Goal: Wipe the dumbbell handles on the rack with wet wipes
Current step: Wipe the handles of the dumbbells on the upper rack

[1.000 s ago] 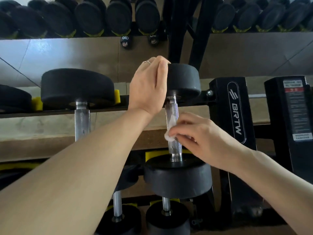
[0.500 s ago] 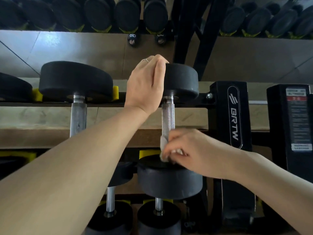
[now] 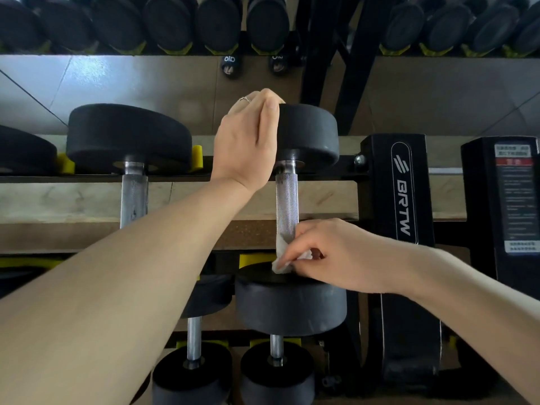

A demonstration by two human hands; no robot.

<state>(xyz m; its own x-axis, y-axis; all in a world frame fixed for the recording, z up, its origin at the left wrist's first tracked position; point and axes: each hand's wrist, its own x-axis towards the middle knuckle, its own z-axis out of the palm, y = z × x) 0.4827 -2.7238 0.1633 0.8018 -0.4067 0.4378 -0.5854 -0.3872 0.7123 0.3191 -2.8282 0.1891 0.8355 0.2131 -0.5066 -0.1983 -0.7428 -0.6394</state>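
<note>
Our right hand (image 3: 336, 255) pinches a crumpled white wet wipe (image 3: 282, 260) around the knurled steel handle (image 3: 286, 200); above this grip, our left hand (image 3: 248, 141) grasps the far black head (image 3: 309, 133).

A black dumbbell rack (image 3: 404, 188) marked BRTW crossed the middle of the frame, its upright right of centre. On its upper tier lay a dumbbell (image 3: 287, 194) at centre, knurled steel handle running up-down in the frame, its far head resting in a yellow cradle (image 3: 197, 157). A larger dumbbell (image 3: 131, 159) lay just left of it, and part of another head (image 3: 26, 153) showed at the left edge. On the lower tier, bottom centre, two smaller dumbbells (image 3: 193, 363) (image 3: 276, 366) lay side by side.
</note>
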